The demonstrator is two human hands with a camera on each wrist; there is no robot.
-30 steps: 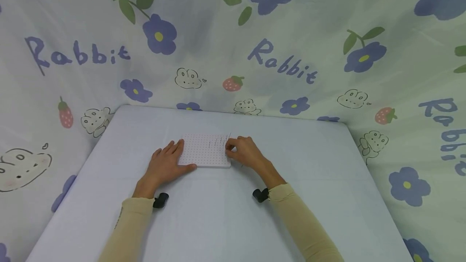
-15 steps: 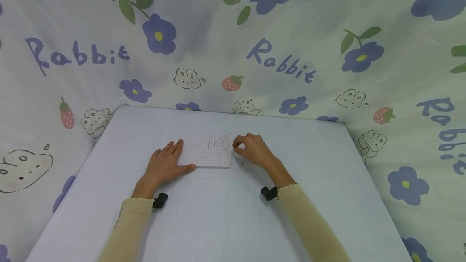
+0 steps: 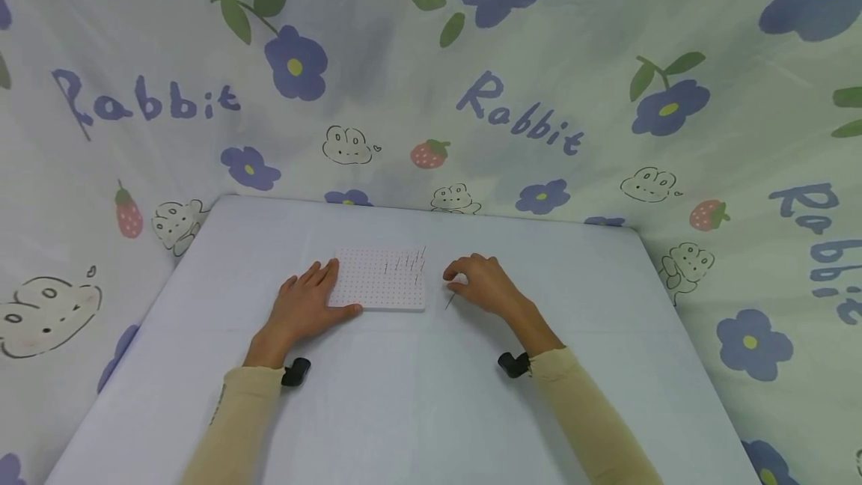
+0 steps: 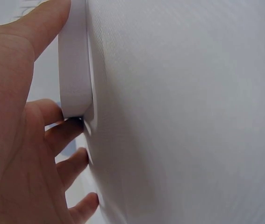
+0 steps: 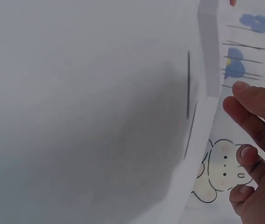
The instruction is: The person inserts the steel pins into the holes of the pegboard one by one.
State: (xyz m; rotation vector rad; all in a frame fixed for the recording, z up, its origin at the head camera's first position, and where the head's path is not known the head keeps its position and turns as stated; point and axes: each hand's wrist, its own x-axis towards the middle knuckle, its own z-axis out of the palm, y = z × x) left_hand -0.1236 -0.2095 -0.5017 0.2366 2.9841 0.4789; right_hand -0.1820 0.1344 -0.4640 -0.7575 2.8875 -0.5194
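A white board dotted with small holes [image 3: 364,284] lies on the white table. Several thin dark pins [image 5: 244,59] stand up out of its right part. My left hand [image 3: 304,305] lies spread at the board's left side, with the thumb [image 4: 48,25] against its near edge and fingers at the corner. To the right of the board is my right hand [image 3: 486,284], thumb and index finger curved with nothing visible between them. Below its fingertips two loose thin pins lie on the table: one dark pin [image 5: 188,86] and a second pin [image 5: 191,129] beside it.
White cloth covers the table [image 3: 404,395]. A fabric backdrop [image 3: 377,43] with flowers, rabbits and lettering hangs behind and at the sides. A black wrist camera [image 3: 296,372] sits on the left wrist, another black camera [image 3: 514,364] on the right.
My right hand has moved away from the board's right edge, to the right, uncovering standing pins there and ending over the loose pins. The left hand and board stay put.
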